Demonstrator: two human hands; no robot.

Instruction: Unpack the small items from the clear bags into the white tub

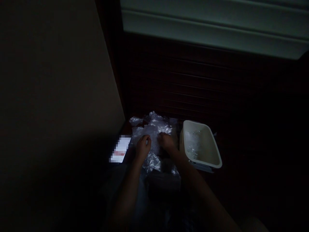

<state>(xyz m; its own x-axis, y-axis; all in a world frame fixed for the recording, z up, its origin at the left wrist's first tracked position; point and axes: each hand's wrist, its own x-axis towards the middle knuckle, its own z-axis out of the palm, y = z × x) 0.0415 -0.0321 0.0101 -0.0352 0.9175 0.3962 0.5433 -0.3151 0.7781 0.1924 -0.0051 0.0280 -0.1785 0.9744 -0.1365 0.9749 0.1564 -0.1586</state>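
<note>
Clear, crinkled plastic bags point(156, 120) lie in a loose heap on the dark floor. My left hand point(143, 147) is over the left side of this heap, its thumb and finger curled together in a pinch at the plastic. Across from it, my right hand point(166, 141) is closed above the right side of the heap and slightly blurred. Whatever its fingers hold is too dim to make out. A pale translucent plastic sheet point(154, 143) spans the gap between both hands. More shiny plastic point(153, 162) lies below my wrists.
Right of my right hand stands a cream plastic tub point(214, 141) with clear plastic inside. A phone with a lit screen point(120, 149) lies left of my left hand. A pale wall point(60, 64) rises at left, dark slatted panelling point(188, 77) behind. The light is very low.
</note>
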